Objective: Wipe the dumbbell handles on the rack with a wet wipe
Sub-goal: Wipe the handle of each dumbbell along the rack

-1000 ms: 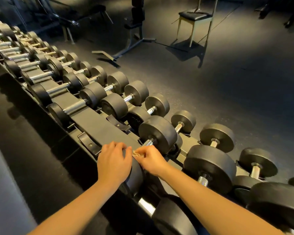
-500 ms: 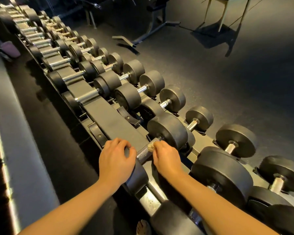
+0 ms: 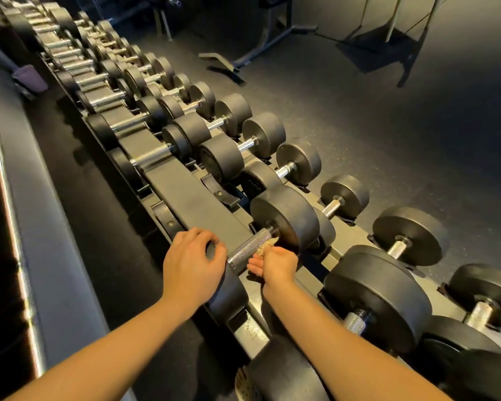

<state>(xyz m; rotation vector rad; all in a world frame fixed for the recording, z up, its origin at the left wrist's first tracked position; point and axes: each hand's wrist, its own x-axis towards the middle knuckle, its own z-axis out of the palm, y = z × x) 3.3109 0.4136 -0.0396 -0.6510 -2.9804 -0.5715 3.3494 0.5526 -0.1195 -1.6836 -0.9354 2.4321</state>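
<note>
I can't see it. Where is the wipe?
The wipe is low in the middle of the head view, pinched in the right hand against the dumbbell handle, between the left hand and the big round weight.

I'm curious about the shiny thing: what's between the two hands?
In the head view, the dumbbell's knurled metal handle lies between the left hand, gripping the near weight head, and the right hand, which holds a wet wipe against it.

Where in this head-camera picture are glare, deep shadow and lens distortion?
Head view: glare glints on the dumbbell handle by the right hand holding the wipe; the wide lens bows the rack, whose far end lies in shadow.
</note>
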